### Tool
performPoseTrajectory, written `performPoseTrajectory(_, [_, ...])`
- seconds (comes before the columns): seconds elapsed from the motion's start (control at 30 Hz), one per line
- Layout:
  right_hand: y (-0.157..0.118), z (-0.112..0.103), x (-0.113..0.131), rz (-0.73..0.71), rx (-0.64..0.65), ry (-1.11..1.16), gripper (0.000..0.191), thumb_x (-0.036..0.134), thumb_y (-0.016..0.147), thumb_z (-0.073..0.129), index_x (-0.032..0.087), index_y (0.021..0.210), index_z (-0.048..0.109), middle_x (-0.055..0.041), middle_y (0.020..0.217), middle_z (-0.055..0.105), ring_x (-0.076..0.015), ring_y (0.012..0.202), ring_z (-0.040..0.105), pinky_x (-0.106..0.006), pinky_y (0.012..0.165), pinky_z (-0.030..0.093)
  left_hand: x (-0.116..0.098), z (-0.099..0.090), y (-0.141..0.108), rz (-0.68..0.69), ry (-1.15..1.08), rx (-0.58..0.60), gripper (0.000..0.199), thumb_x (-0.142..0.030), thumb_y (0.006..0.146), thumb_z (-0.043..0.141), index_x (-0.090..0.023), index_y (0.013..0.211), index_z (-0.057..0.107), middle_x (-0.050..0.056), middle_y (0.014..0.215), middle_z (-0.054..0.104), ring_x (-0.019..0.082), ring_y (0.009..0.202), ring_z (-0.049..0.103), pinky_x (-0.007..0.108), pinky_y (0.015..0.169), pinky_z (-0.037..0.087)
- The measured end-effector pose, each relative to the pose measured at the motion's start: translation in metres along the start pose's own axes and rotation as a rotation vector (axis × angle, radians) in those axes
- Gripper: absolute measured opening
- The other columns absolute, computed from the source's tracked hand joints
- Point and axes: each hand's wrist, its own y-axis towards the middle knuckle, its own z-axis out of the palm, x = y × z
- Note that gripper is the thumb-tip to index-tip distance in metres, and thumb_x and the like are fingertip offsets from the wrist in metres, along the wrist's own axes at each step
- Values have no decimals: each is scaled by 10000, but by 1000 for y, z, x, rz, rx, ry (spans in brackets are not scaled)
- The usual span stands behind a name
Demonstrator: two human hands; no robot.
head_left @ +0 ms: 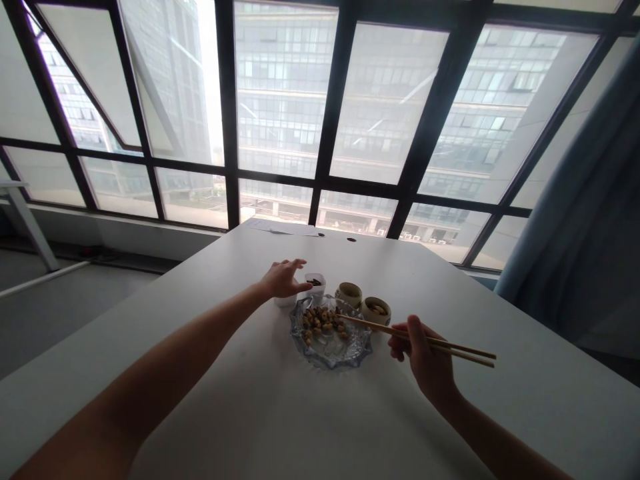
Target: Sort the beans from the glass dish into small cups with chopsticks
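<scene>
My right hand (pixel 427 360) grips a pair of wooden chopsticks (pixel 465 350), whose tips reach over the scalloped clear glass dish (pixel 335 362). Small tan and dark pieces, like nuts or beans (pixel 320 320), lie heaped in the dish's far left part. I cannot make out whether the chopstick tips hold a piece. My left hand (pixel 284 278) hovers with fingers apart near a small white cup (pixel 315 288) containing dark pieces. Partly hidden under that hand is a second white container (pixel 285 302).
Just behind the dish stand two olive-beige cups; the right one (pixel 376 312) has pale pieces inside, and the left cup (pixel 349 295) sits beside it. Papers (pixel 280 227) lie at the white table's (pixel 225 413) far end, before large windows. A blue curtain (pixel 575 180) hangs at right.
</scene>
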Motion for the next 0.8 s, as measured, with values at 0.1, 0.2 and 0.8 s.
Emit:
performPoseTrajectory(0.1, [5,3,-1,-25,-9,11,550,689,746,665,143,686,677,-44,460,624,-149,345,552,-251,339,421,-12,-2,19,16,60,147,738,-584,792,617,-218,1393,394,118,1294,642,319,1210,573,507,1058,345])
performPoseTrajectory(0.2, [13,9,3,-97,-3,1,525,661,784,647,145,691,676,-36,465,624,-144,345,552,-248,338,424,-16,0,30,23,39,201,735,-525,761,676,-237,1381,405,84,1197,695,290,1108,640,467,1040,369])
performPoseTrajectory(0.8, [62,43,17,-337,219,-246,487,613,878,560,187,670,672,-30,517,635,-150,442,587,-262,444,476,-19,6,30,164,22,7,774,-465,706,746,-199,1354,417,102,1149,710,286,971,693,413,884,486])
